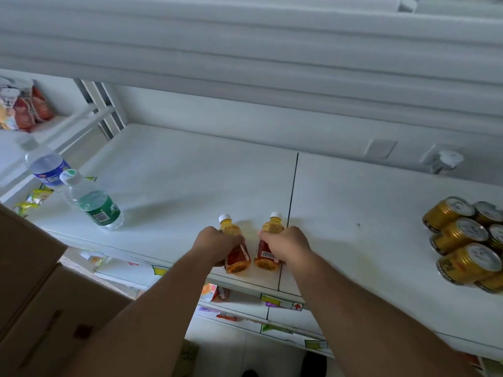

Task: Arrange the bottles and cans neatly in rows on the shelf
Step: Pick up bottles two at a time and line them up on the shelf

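Observation:
Two small orange drink bottles with white caps stand side by side near the front edge of the white shelf (177, 170). My left hand (217, 244) grips the left bottle (236, 257) around its middle. My right hand (285, 244) grips the right bottle (268, 257) the same way. At the shelf's left stands a clear water bottle with a green label (94, 202), and behind it one with a blue label (47, 167). Several gold cans (465, 240) are grouped in rows at the right edge.
Brown cardboard boxes (40, 295) fill the lower left. Snack packets (24, 107) lie on a neighbouring shelf at far left. A dark seam (293, 191) splits the shelf board. Lower shelves with price tags (272, 300) lie below. A white fitting (449, 160) sits on the back wall.

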